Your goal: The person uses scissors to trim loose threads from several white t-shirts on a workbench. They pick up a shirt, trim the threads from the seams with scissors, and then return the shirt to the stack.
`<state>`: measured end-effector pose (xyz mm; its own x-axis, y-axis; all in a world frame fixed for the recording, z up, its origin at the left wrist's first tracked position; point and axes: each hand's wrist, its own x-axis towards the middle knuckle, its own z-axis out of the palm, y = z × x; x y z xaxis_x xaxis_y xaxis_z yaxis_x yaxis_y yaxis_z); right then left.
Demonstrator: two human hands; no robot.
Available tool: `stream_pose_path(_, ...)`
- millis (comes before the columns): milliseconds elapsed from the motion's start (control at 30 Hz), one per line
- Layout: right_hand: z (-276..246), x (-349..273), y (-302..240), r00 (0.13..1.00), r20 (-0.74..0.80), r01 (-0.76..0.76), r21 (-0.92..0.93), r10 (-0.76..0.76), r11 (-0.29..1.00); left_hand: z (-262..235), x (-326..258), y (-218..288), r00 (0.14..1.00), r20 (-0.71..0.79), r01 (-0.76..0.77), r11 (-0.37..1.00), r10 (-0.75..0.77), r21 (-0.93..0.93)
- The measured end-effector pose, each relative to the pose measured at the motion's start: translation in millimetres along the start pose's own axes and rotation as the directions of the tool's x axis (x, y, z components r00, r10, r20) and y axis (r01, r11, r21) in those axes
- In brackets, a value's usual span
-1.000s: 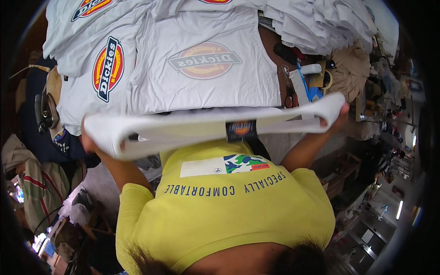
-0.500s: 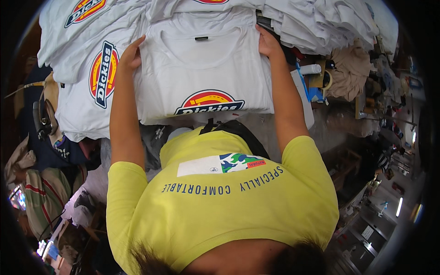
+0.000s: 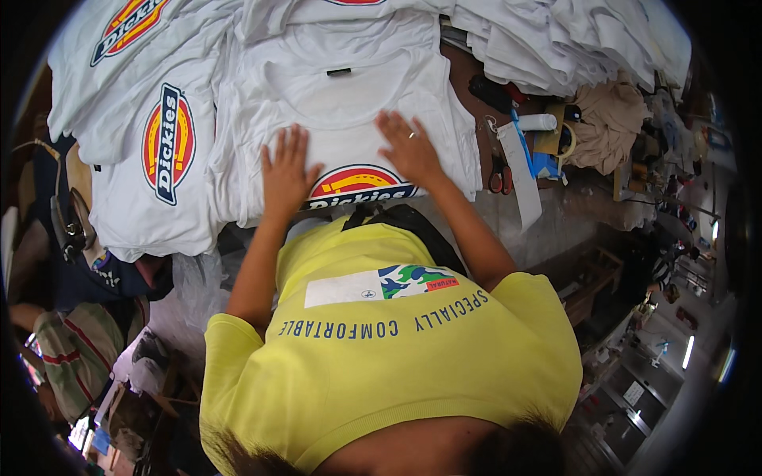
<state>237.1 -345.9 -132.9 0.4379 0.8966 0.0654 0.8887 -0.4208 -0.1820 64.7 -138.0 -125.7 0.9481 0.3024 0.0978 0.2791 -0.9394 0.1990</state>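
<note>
A white shirt (image 3: 341, 103) with a wide scooped neck, a small black neck label and a red, yellow and navy print lies spread in front of me. My left hand (image 3: 287, 172) rests flat on its front, left of the print, fingers spread. On the other side of the chest my right hand (image 3: 409, 151), with a ring on one finger, presses flat on the cloth, fingers apart. Neither hand grips anything. The shirt's lower part folds out of sight at the near edge.
More printed white shirts (image 3: 119, 190) are piled at the left, and a heap of white cloth (image 3: 548, 47) stands at the far right. Right of the shirt lie red-handled scissors (image 3: 500, 176), a white card strip (image 3: 520, 174), a white roll (image 3: 537, 122) and beige cloth (image 3: 607, 123).
Both hands have let go of the shirt's upper side edges and come inward and nearer, onto its front. The scissors and strip at the right now show more fully.
</note>
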Motion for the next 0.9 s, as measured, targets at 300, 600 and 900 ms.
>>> stream_pose_path(300,0.6,83.4,85.2,0.959,-0.259,-0.152,-0.141,0.112,0.978,4.9,103.0,-89.7,0.978,-0.208,0.056,0.978,-0.013,0.203)
stream_pose_path(600,-0.9,122.6,125.4,0.865,-0.469,-0.062,0.255,0.179,0.965,-2.5,149.2,-110.8,0.902,-0.430,-0.005,0.997,0.038,0.077)
stream_pose_path(900,-6.4,145.7,133.1,0.903,-0.383,-0.195,0.039,0.195,0.980,-4.1,170.7,-123.7,0.930,-0.363,0.062,0.950,0.056,0.305)
